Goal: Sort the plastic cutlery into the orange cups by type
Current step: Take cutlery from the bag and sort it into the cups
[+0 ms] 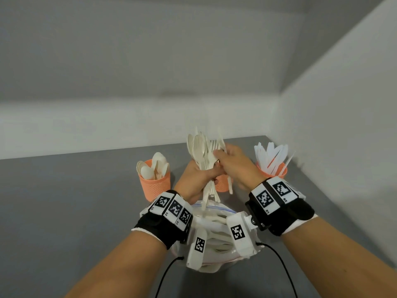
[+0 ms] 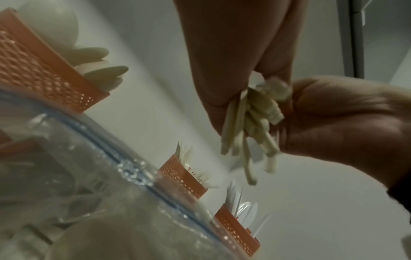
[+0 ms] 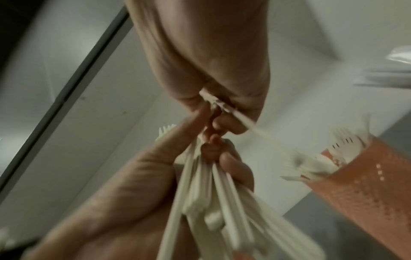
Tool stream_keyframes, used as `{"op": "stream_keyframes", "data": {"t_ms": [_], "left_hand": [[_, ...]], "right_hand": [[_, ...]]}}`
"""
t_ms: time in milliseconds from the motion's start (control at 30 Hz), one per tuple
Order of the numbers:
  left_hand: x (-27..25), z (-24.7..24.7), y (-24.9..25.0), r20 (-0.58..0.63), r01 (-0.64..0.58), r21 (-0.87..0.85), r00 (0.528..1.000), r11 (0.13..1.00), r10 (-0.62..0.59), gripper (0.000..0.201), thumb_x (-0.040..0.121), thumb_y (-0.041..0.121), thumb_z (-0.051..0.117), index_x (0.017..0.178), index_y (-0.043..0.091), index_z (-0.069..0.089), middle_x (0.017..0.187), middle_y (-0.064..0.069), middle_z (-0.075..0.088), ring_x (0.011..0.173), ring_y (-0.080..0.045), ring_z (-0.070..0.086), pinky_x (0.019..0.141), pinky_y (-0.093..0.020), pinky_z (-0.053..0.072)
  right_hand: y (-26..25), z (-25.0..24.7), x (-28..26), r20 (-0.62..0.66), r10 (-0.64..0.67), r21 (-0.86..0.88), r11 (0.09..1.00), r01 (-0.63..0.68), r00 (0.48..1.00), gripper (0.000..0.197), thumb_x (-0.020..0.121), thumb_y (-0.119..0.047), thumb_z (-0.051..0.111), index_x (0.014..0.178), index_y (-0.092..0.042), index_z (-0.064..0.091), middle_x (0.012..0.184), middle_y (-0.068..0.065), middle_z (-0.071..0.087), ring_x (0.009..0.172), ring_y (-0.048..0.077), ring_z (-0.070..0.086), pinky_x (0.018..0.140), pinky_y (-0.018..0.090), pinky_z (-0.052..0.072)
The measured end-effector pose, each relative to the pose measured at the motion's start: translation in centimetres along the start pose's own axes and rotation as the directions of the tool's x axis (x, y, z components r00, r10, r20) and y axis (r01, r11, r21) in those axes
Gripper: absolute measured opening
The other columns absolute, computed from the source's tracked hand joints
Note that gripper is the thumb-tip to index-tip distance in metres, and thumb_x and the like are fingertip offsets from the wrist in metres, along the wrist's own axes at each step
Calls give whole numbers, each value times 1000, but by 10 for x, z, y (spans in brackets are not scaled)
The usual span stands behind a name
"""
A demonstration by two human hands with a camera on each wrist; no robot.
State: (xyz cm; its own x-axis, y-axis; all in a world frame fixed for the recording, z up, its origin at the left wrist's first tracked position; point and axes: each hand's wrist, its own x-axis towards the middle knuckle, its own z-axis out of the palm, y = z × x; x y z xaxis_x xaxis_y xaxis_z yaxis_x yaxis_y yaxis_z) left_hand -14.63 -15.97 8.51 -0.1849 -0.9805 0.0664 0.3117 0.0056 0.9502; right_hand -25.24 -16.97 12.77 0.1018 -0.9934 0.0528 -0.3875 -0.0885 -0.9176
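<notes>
The left hand (image 1: 194, 181) is gripping a mixed bundle (image 1: 204, 155) of cream cutlery by the handles, fingers curled tight round it, heads fanning upward above the worktop (image 1: 75, 201). The right hand (image 1: 233, 166) is pinching one piece at the right edge of the fan, by the fork tines (blur is hiding which piece exactly). The bundle is hanging over the open bag (image 1: 214, 214), which is holding more cutlery.

Three orange cups are standing behind: the spoon cup (image 1: 154, 183) on the left, the fork cup (image 1: 222, 184) mostly hidden behind the hands, and the knife cup (image 1: 271, 171) on the right, filled with white pieces.

This is looking like a midway point: all three cups are already holding cutlery, with plenty left in hand and bag.

To do the pull well, the right hand should be drawing its piece straight up along its length while the left loosens only slightly, so neighbours are not dragged out. Checking the head before dropping is worthwhile, then lowering it handle-first into the matching cup. Tangled tines could be lifting a second piece.
</notes>
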Motion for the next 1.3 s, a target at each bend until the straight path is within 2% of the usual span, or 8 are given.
{"op": "stream_keyframes", "data": {"t_ms": [67, 200, 333, 500, 667, 833, 1100, 1300], "left_hand": [[-2, -1, 2, 19, 28, -71, 999, 997, -27, 7, 89, 8, 56, 95, 8, 61, 64, 3, 67, 53, -7, 61, 51, -20, 49], [3, -8, 1, -69, 187, -137, 978, 973, -197, 35, 91, 41, 49, 73, 12, 56, 58, -2, 49, 46, -12, 47, 52, -26, 43], [4, -8, 0, -114, 173, -129, 975, 976, -188, 15, 94, 11, 47, 81, 7, 54, 55, -1, 51, 48, -11, 48, 51, -25, 46], [7, -5, -4, -173, 75, 128, 983, 989, -53, 24, 89, -2, 45, 89, 10, 66, 70, -10, 59, 63, -20, 53, 56, -29, 47], [4, -1, -4, -183, -44, 232, 979, 972, 88, 35, 75, -19, 37, 83, 5, 62, 75, -18, 57, 70, -26, 52, 57, -31, 44], [7, -11, -7, -63, -68, 134, 995, 989, 77, 52, 68, -22, 53, 116, -1, 55, 88, -9, 66, 81, -13, 66, 64, -21, 51], [5, -13, -4, -27, -19, -67, 999, 998, 18, 27, 88, -2, 52, 114, 2, 58, 80, -3, 70, 76, -17, 66, 65, -25, 54], [4, -16, -1, -74, 41, -94, 996, 995, -48, 13, 93, 18, 52, 95, 9, 62, 66, -4, 52, 44, -5, 47, 45, -19, 41]], "right_hand": [[-2, -5, 1, -26, 84, 292, 954, -73, 996, 21, 99, -15, 35, 105, -3, 50, 76, 15, 62, 63, 22, 61, 53, 30, 54], [-2, -20, 5, -79, 158, 698, 714, -58, 984, 10, 100, -26, 38, 95, -18, 41, 58, -1, 44, 40, 9, 46, 42, 23, 47], [-1, -20, 2, 67, 53, 534, 842, -81, 996, 22, 86, -20, 65, 84, -16, 44, 43, -11, 40, 34, 3, 29, 34, 17, 24], [-4, 4, -9, 86, -19, 137, 991, 7, 996, 17, 73, -10, 76, 71, -8, 60, 50, -1, 57, 33, 2, 46, 37, 18, 39], [-2, 13, -3, 31, -81, -90, 992, 84, 996, 22, 71, -10, 75, 60, -11, 57, 57, 5, 58, 40, 5, 52, 49, 26, 46], [-1, 11, 3, 70, 35, -6, 999, -35, 997, 8, 76, -5, 61, 78, 3, 63, 56, 5, 51, 47, 10, 44, 41, 18, 34], [2, 10, 5, 33, 102, 335, 936, -107, 994, 13, 86, 0, 49, 81, -3, 61, 64, 8, 57, 47, 9, 56, 41, 19, 44], [7, 2, 17, 49, 227, 560, 800, -214, 973, 11, 94, -5, 39, 96, -6, 49, 73, 11, 59, 56, 16, 58, 50, 24, 50]]}}
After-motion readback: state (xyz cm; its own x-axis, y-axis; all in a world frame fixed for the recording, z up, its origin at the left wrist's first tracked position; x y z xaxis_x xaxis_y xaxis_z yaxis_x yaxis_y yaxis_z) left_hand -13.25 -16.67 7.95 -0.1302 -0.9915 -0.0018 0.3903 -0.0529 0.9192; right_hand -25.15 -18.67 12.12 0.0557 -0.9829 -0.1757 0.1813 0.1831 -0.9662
